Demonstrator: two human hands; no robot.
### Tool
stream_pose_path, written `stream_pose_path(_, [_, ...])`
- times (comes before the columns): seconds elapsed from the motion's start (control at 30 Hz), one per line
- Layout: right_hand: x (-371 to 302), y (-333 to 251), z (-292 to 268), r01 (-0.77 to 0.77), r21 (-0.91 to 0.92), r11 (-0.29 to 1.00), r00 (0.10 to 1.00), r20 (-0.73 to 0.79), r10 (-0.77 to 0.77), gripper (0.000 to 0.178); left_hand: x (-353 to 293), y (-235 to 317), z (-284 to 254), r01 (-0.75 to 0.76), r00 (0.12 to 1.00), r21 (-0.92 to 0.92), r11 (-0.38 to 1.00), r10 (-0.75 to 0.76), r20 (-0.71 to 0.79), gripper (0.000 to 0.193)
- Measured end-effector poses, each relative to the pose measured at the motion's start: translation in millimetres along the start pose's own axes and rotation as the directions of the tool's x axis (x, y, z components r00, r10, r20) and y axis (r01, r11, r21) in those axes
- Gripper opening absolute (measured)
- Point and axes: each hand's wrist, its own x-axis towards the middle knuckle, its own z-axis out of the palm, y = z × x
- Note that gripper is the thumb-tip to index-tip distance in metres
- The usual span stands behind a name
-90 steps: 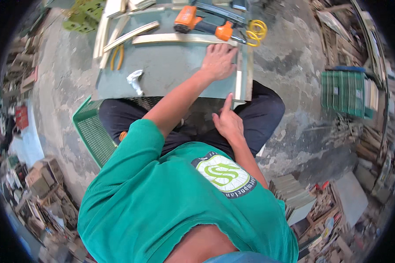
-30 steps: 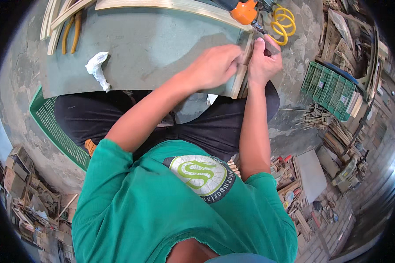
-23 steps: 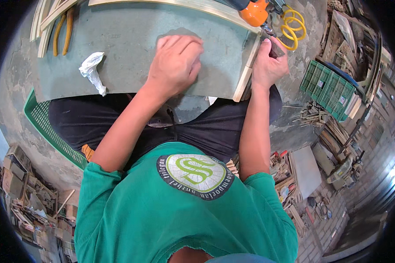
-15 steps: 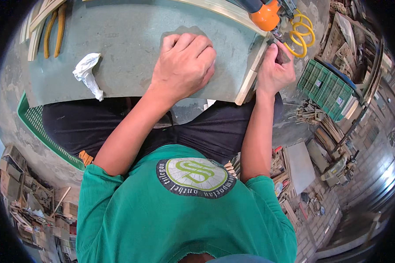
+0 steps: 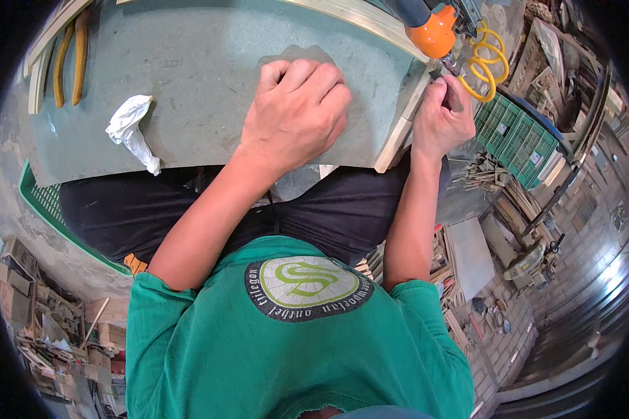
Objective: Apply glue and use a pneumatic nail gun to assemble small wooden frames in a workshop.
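A grey-green panel [image 5: 203, 119] with pale wooden strips along its edges lies over my lap. My left hand [image 5: 297, 115] is closed in a fist on the panel, knuckles forward; its fingertips are hidden underneath. At the right edge, beside a wooden strip [image 5: 397, 140], my right hand [image 5: 442, 119] has thumb and fingers pinched around something small and dark that I cannot make out. Just beyond those fingertips is the metal end of an orange and dark tool [image 5: 432, 33], with a yellow coiled hose [image 5: 493, 49] next to it.
A crumpled white wad [image 5: 131, 133] and yellow-handled pliers [image 5: 80, 56] lie left on the panel. A green plastic tray edge [image 5: 49, 209] shows beneath. Green crates [image 5: 521, 140] and heaps of scrap wood [image 5: 555, 77] stand to the right; more scrap wood [image 5: 42, 314] lies at lower left.
The whole view has shifted slightly, so the pliers and wad appear further left and lower. Both hands keep their poses and nearly the same places on the panel.
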Motion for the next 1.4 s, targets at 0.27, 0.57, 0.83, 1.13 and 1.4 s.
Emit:
stream_pose_path(0.27, [3.9, -3.1, -4.5, -0.064, -0.004, 0.998, 0.996, 0.058, 0.064, 0.012, -1.8, 2.1, -1.9, 0.013, 1.0, -0.013, 1.0, -0.013, 0.008, 0.016])
stream_pose_path(0.57, [-0.3, -9.0, -5.1, 0.014, -0.074, 0.997, 0.998, 0.057, -0.009, 0.014, -0.1, 0.2, -0.7, 0.012, 1.0, -0.009, 1.0, -0.012, 0.004, 0.018])
stream_pose_path(0.83, [2.3, -4.4, -4.9, 0.055, -0.035, 0.998, 0.998, 0.044, -0.053, 0.013, 0.7, 0.8, -2.2, 0.004, 1.0, -0.005, 1.0, -0.004, 0.018, 0.018])
stream_pose_path(1.13, [-2.5, -12.6, -7.4, 0.074, -0.116, 0.99, 0.995, 0.071, -0.066, 0.014, -0.7, 1.4, -0.7, 0.01, 1.0, -0.005, 1.0, -0.01, 0.007, 0.018])
stream_pose_path(1.4, [-0.9, -10.4, -6.2, 0.101, -0.139, 0.985, 0.992, 0.094, -0.089, 0.015, 0.7, 0.8, -1.6, 0.013, 1.0, -0.009, 1.0, -0.013, 0.009, 0.018])
